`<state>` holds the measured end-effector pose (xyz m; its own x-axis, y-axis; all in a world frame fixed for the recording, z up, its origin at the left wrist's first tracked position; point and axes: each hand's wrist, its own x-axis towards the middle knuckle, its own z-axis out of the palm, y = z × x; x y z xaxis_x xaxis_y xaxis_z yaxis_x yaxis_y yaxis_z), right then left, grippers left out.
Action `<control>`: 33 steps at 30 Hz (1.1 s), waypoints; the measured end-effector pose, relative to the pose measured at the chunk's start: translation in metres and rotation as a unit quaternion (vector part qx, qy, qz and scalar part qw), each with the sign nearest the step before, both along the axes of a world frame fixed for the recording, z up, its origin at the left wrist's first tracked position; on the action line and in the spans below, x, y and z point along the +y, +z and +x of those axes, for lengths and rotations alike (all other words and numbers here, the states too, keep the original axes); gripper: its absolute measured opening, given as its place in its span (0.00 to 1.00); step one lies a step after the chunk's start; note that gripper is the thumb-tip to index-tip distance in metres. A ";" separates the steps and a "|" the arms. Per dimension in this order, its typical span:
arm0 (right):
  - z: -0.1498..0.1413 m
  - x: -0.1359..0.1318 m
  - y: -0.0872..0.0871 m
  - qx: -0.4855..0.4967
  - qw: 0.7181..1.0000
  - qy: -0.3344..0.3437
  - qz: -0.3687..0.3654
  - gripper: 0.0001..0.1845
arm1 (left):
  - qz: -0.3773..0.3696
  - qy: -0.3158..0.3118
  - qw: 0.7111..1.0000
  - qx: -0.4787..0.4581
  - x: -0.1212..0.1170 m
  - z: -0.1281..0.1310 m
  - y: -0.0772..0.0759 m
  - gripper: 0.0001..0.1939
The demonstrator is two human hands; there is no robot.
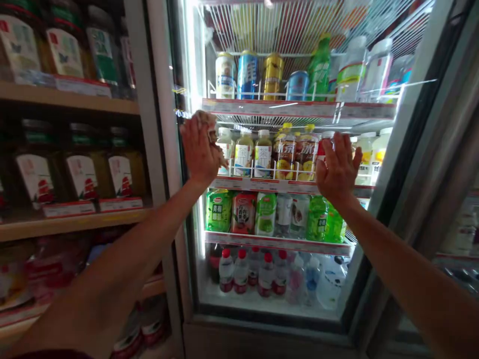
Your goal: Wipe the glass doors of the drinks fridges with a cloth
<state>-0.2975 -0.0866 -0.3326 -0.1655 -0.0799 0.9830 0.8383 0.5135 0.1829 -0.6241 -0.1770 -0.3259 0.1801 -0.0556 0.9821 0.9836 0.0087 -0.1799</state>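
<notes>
My left hand (199,151) presses a crumpled, brownish cloth (212,132) against the glass door (277,117) of a lit drinks fridge, close to the door's left edge. Part of the cloth sticks out past the fingers and thumb; the rest is hidden under the palm. On the right half of the same pane, my right hand (338,167) is open, fingers spread and palm toward the glass, with nothing in it. Behind the pane, tea bottles (263,153) stand on the middle shelf between my two hands.
Cans (273,75) fill the shelf above, and green drink cartons or bottles (219,210) the one below. Small red-capped bottles (241,271) stand at the fridge bottom. A wooden shelf (67,102) with large bottles is at the left. A metal door frame (407,199) borders the right.
</notes>
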 end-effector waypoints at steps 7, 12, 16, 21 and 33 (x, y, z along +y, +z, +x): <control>0.000 -0.004 -0.004 -0.006 1.000 0.006 0.003 0.29 | -0.088 -0.005 0.977 0.194 -0.010 0.008 -0.023 0.25; -0.002 -0.004 -0.014 0.005 1.000 -0.004 0.001 0.30 | -0.027 -0.002 0.991 0.128 -0.011 0.013 -0.033 0.28; -0.002 -0.004 -0.031 -0.014 1.000 -0.012 0.000 0.30 | -0.133 -0.016 0.945 0.298 -0.012 0.018 -0.042 0.28; -0.001 -0.004 -0.040 -0.008 1.000 -0.029 0.000 0.30 | 0.005 -0.029 0.997 0.074 -0.013 0.014 -0.041 0.30; -0.002 -0.009 -0.053 -0.005 1.000 -0.005 -0.004 0.30 | -0.118 -0.031 0.955 0.269 -0.020 0.008 -0.069 0.29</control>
